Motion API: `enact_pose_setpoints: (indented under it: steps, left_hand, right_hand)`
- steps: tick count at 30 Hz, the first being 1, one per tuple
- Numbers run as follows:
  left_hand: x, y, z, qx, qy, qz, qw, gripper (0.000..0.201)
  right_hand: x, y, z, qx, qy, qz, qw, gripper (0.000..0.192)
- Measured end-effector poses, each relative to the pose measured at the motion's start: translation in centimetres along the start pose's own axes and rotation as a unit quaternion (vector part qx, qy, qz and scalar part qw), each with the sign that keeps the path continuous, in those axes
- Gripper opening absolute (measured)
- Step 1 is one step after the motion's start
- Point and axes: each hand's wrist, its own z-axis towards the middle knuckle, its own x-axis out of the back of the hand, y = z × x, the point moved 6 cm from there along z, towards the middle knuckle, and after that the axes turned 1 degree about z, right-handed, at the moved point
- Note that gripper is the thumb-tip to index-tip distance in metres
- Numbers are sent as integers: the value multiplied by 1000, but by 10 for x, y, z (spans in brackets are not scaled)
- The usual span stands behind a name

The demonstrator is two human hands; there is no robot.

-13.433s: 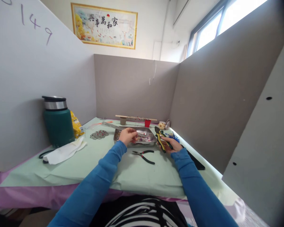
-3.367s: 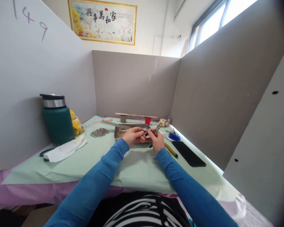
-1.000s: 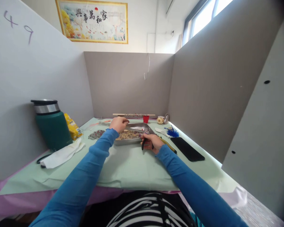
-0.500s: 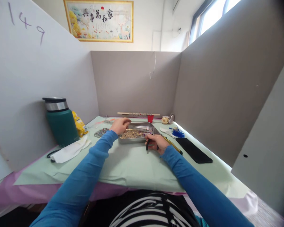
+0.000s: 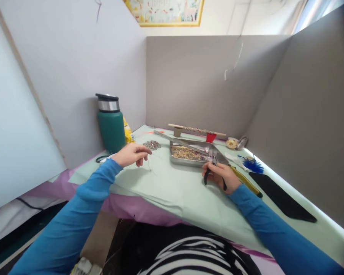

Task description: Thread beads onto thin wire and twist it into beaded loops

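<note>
My left hand (image 5: pixel 132 154) is over the left part of the cloth, thumb and forefinger pinched on a thin wire (image 5: pixel 149 167) that dangles below the fingertips. My right hand (image 5: pixel 222 176) is wrapped round pliers (image 5: pixel 206 177) with dark handles, at the near right corner of the metal tray (image 5: pixel 186 162). The jaws of the pliers point toward the tray. Small gold and coloured beads (image 5: pixel 187 152) lie inside it. A long flat metal strip (image 5: pixel 177 140) rests across the tray, sticking out past its far left edge. Beyond my left hand sits a pile of beaded pieces (image 5: pixel 152 145).
A green bottle (image 5: pixel 111 130) stands at the left by a yellow packet (image 5: pixel 128 131). Behind the tray, a bead-covered stick (image 5: pixel 197 130) lies across a red cup (image 5: pixel 211 138). Yellow-handled pliers (image 5: pixel 246 181), a blue tassel (image 5: pixel 252 165) and a black phone-like slab (image 5: pixel 281 194) lie right.
My left hand has moved from the tray's left edge out to the left and nearer, with the wire now visible. My right hand still grips the pliers. The view has turned left.
</note>
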Motion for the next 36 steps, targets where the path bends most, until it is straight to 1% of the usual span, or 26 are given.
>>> enact_pose_setpoints:
  steps: [2,4,7,9,11,12,14,16,19,20,22,23,25,26,28,30,31,34,36]
  left_hand:
    - [1,-10,1,13,13,-16,1000,20]
    - [0,-17,2,16,18,-44,999,19]
    - [-2,-25,-1,11,9,-85,996,20]
    - [-2,-30,-7,12,3,-104,994,23]
    - [-1,-33,-16,18,13,-131,991,25]
    - [-2,-36,-22,33,22,-136,990,26]
    - [-5,-44,-34,73,37,-118,990,27]
    - [-8,-51,-46,100,57,-76,990,28]
    - [-1,-58,-61,88,111,-13,990,27]
    - [1,-58,-62,72,108,-1,992,27]
    - [8,-51,-60,25,92,38,995,25]
    - [12,-44,-56,-2,91,63,994,24]
    - [18,-23,-43,-47,92,107,989,24]
    - [18,-10,-34,-64,85,124,987,24]
    - [12,17,-10,-103,66,140,983,24]
    - [-3,40,17,-124,30,135,983,25]
    - [-13,49,30,-130,10,126,983,26]
    - [-50,66,62,-134,-94,92,982,22]
    - [-72,73,75,-145,-130,57,979,21]
  right_hand:
    - [-3,1,-3,15,-17,-51,998,30]
    - [-5,3,-5,24,-30,-79,996,29]
    - [-3,7,-7,25,-31,-58,998,25]
    - [0,11,-7,10,-22,-47,999,23]
    - [4,13,-7,-8,-8,-47,999,24]
    - [5,14,-8,-18,-6,-51,999,25]
    - [8,14,-9,-21,2,-64,998,24]
    - [9,12,-10,-18,7,-82,996,22]
    - [6,8,-9,-22,2,-111,994,23]
    - [4,6,-8,-23,0,-123,992,24]
    - [-5,-1,-5,-32,-9,-157,987,25]
    - [-12,-5,-4,-37,-25,-175,983,25]
    - [-28,-15,0,-31,-56,-197,978,21]
    - [-33,-21,2,-17,-54,-200,978,20]
    - [-41,-29,7,10,-67,-198,978,19]
    - [-44,-28,11,9,-91,-199,976,19]
    - [-42,-24,13,0,-92,-196,976,19]
    - [-30,-14,15,-17,-46,-173,984,21]
    - [-28,-11,14,7,-23,-174,985,19]
